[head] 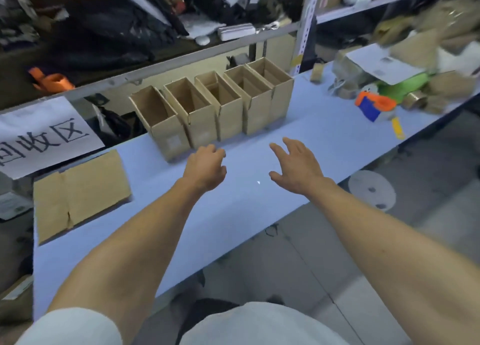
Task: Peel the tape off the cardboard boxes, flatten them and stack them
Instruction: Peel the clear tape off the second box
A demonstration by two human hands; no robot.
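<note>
I have both hands out over the pale blue counter (324, 126), neither holding anything: the left hand (205, 166) has its fingers loosely curled just in front of the row, the right hand (298, 165) is spread wide. The five open brown cardboard boxes (218, 103) stand upright, side by side, at centre frame, and one flattened brown cardboard sheet (80, 192) lies at lower left, below the white paper sign with black characters (44, 134).

The boxes lean on each other, so I judge that pulling one from the row could tip its neighbours. A hasty peel might tear the cardboard.

I cannot make out any tape; the box bottoms are hidden. The clutter at upper right, including the orange-and-blue tape dispenser (374, 105), is blurred.
</note>
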